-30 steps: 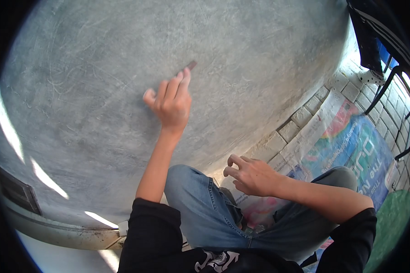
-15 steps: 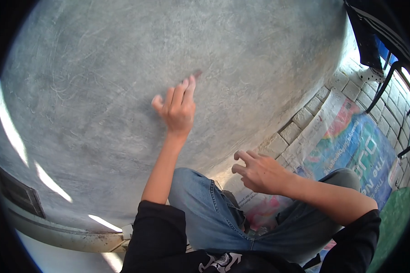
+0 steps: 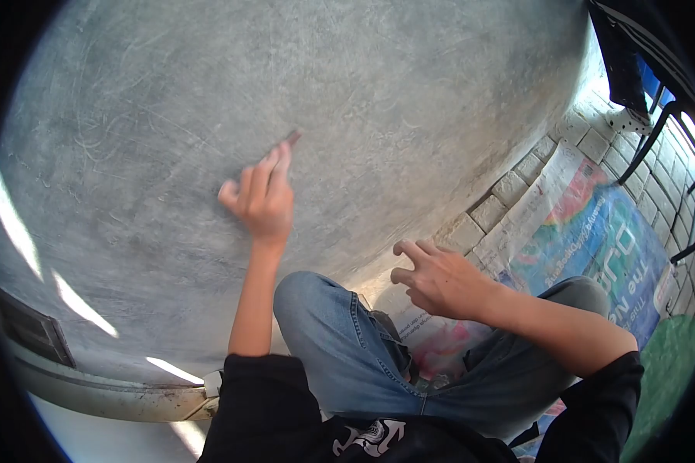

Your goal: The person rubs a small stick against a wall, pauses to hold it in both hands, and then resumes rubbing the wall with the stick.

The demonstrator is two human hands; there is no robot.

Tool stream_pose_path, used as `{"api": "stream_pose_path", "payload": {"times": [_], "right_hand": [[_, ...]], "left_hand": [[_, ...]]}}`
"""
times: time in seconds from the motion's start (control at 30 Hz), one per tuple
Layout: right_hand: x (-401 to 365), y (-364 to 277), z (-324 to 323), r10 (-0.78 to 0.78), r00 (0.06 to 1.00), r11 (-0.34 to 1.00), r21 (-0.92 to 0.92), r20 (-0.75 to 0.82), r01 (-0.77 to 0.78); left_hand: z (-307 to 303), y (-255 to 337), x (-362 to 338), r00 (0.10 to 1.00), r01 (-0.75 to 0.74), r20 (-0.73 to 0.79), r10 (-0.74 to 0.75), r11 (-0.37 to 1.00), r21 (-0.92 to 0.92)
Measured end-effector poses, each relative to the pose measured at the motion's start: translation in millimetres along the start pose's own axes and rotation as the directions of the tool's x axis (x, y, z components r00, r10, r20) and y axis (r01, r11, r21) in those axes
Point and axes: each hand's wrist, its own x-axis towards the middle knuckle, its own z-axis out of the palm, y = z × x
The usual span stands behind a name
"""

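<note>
A grey, scratched wall surface (image 3: 394, 85) fills the upper part of the view. Against it, my left hand (image 3: 264, 197) presses a small dark reddish-brown piece (image 3: 294, 137), whose end sticks out beyond the fingertips. The rest of the piece is hidden under the fingers. Over my bent legs in blue jeans (image 3: 316, 339), my right hand (image 3: 444, 284) hovers near the wall's lower edge with its fingers curled but apart. Nothing shows between them.
A printed banner (image 3: 575, 224) lies on the brick paving (image 3: 656, 185) at the right. Beyond it are dark chair legs (image 3: 642, 150) and a spotted white shoe (image 3: 627, 121). A dark-framed opening (image 3: 35, 328) and a pale ledge (image 3: 108, 397) are at lower left.
My left hand has slid left and slightly down across the wall with the small piece. My right hand has hardly moved. The view has shifted a little.
</note>
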Motion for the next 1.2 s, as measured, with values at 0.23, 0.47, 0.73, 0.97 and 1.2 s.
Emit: {"api": "stream_pose_path", "payload": {"times": [0.23,0.47,0.73,0.97,1.2], "right_hand": [[9,-1,5,-0.035,0.999,0.999,0.033,-0.022,0.036],[2,15,-5,0.032,0.996,0.999,0.026,-0.085,-0.03],[8,-6,5,-0.035,0.999,0.999,-0.028,0.015,0.035],[9,3,18,-0.047,0.997,0.997,0.067,0.054,0.044],[11,0,0,-0.038,0.998,0.999,-0.033,0.05,0.04]], "left_hand": [[39,25,52,0.983,-0.049,-0.182,0.029,0.993,-0.104],[18,8,25,0.996,-0.042,-0.077,0.037,0.996,-0.072],[-7,-20,-10,0.999,0.022,-0.033,-0.022,1.0,-0.004],[47,33,52,0.986,-0.003,-0.165,-0.035,0.974,-0.225],[-8,-12,-26,0.997,0.059,-0.037,-0.061,0.997,-0.041]]}}
